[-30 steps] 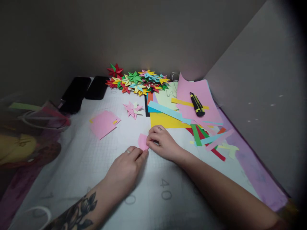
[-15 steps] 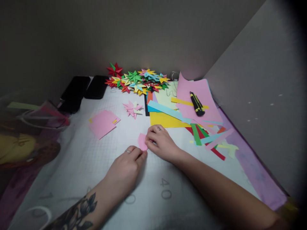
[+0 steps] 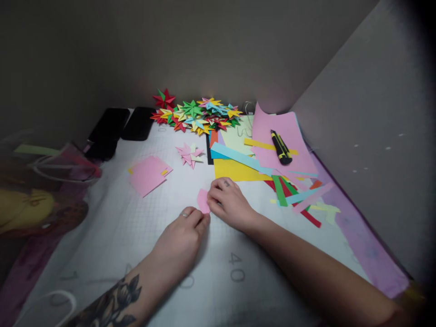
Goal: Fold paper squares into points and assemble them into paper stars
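One partly hidden pink paper [image 3: 203,200] is pinched in left-hand grip [image 3: 182,235] and right-hand grip [image 3: 229,203].

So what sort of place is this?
Probably a spot for making paper crafts: there's a pile of folded paper stars, a cutter and lots of loose coloured paper strips.
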`<state>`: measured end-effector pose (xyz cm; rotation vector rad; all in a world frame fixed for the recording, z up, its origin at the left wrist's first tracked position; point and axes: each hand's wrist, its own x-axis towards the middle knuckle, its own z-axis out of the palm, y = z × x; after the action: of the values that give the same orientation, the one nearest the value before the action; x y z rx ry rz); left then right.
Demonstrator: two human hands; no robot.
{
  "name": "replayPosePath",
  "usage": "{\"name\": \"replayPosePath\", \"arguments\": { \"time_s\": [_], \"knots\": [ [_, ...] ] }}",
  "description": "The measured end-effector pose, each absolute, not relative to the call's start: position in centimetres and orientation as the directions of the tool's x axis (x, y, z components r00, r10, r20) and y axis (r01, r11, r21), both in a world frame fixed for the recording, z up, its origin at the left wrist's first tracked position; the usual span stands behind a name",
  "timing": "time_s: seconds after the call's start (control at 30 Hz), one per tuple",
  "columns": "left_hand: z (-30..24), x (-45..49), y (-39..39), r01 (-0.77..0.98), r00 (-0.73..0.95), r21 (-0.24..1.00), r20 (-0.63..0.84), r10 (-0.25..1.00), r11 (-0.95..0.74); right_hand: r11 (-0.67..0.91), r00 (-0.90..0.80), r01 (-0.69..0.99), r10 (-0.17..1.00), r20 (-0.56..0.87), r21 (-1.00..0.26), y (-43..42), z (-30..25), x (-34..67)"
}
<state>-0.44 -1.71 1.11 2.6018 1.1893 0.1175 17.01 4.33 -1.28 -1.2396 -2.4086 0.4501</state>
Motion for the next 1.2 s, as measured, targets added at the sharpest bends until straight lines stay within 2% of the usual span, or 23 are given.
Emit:
{"name": "replayPosePath", "arguments": {
  "time_s": [0.2,0.37,0.57,0.7,0.77,0.83,0.9,0.97,1.07,1.2],
  "knots": [
    [1.1,-0.1,-1.9,0.737,0.662,0.22,-0.044,0.748,-0.64,0.56,-0.532,0.713,0.824,0.194,-0.422,4.2,-1.3,16.9],
    [1.5,0.6,-2.6,0.753,0.657,0.116,-0.083,0.749,-0.648,0.537,-0.519,0.761,0.841,0.154,-0.364,4.0,-1.2,16.9],
    [1.5,1.2,-3.9,0.786,0.612,-0.05,-0.081,0.787,-0.616,0.367,-0.343,0.864,0.93,0.131,-0.344,4.3,-1.1,17.6],
    [1.7,1.3,-4.1,0.785,0.614,-0.051,-0.067,0.786,-0.618,0.341,-0.272,0.87,0.935,0.229,-0.357,4.7,-1.3,18.4],
    [1.9,1.3,-4.0,0.785,0.613,-0.04,-0.087,0.785,-0.618,0.423,-0.28,0.816,0.886,0.37,-0.395,4.5,-1.1,18.7],
    [2.1,1.4,-3.8,0.782,0.616,-0.027,-0.118,0.779,-0.623,0.611,-0.377,0.682,0.765,0.523,-0.401,3.7,-1.0,18.8],
    [2.2,1.4,-3.7,0.784,0.613,-0.018,-0.138,0.778,-0.62,0.812,-0.59,0.491,0.576,0.565,-0.316,2.5,-0.9,18.9],
    [2.1,1.3,-3.7,0.788,0.607,-0.019,-0.145,0.782,-0.615,0.851,-0.674,0.47,0.517,0.528,-0.233,1.5,-1.1,18.9],
    [2.0,1.3,-3.9,0.789,0.604,-0.038,-0.138,0.785,-0.614,0.794,-0.687,0.582,0.595,0.418,-0.173,1.1,-1.6,19.5],
    [2.0,1.1,-3.9,0.783,0.61,-0.059,-0.117,0.784,-0.619,0.614,-0.537,0.779,0.759,0.367,-0.13,2.4,-1.8,20.7]
  ]
}}
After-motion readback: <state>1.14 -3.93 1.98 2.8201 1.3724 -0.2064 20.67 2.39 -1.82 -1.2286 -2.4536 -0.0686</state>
